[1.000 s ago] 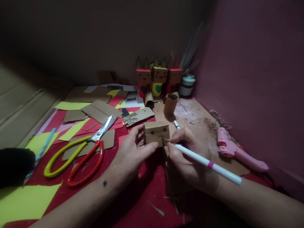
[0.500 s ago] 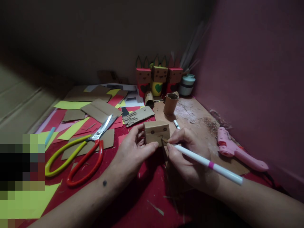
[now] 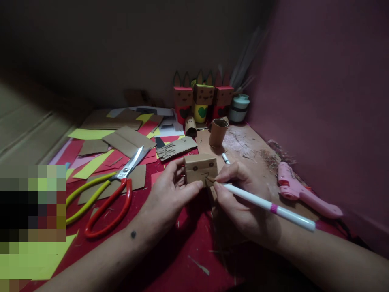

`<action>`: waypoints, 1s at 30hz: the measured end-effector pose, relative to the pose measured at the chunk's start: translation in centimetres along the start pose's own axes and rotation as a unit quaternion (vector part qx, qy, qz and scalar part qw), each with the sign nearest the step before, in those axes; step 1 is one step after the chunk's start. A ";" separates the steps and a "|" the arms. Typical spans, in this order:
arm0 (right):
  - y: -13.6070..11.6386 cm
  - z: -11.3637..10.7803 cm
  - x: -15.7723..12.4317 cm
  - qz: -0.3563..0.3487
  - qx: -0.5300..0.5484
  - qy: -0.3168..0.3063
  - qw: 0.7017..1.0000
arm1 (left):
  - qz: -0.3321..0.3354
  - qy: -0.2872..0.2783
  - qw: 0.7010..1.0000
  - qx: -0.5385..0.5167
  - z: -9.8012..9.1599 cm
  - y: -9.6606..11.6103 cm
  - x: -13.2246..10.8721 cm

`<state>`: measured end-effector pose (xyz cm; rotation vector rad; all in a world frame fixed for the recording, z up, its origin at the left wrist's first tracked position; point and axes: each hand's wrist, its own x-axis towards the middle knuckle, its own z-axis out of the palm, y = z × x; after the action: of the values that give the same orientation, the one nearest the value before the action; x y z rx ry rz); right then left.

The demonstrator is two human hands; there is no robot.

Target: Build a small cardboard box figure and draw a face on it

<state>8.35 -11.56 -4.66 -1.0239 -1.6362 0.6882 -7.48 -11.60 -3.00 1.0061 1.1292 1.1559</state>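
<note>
A small cardboard box [image 3: 199,167] with two drawn eyes and a dark line below them is gripped by my left hand [image 3: 174,186], thumb across its lower front. My right hand [image 3: 240,198] pinches a white marker [image 3: 258,196] with a purple band. The marker's brown tip touches the box face at the drawn line, near its lower right. Part of the box bottom is hidden by my left thumb and right fingertips. A marker cap [image 3: 225,158] shows just behind my right hand.
Scissors [image 3: 123,174] lie open at left among coloured paper and cardboard scraps [image 3: 129,141]. Behind stand three box-headed figures [image 3: 204,97], a cardboard tube [image 3: 219,132] and a pale blue pot [image 3: 240,108]. A pink glue gun [image 3: 304,194] lies at right.
The marker's back end has swung slightly right and up, and the drawn line looks slightly longer at its right end. My left hand and the box have barely moved.
</note>
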 end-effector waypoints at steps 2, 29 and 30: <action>0.0 0.0 0.0 -0.004 0.022 -0.011 1.000 | -0.001 -0.002 1.000 -0.003 -0.1 0.1 0.0; 0.4 0.2 -0.2 0.002 0.021 -0.021 1.000 | -0.010 0.016 1.000 0.004 0.4 0.3 -0.5; 0.4 0.2 -0.2 0.002 0.022 -0.023 0.999 | -0.011 0.017 1.000 0.004 0.4 0.3 -0.5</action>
<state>8.26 -11.58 -5.13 -0.9861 -1.6530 0.7523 -7.16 -12.10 -2.59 0.9810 1.1689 1.1562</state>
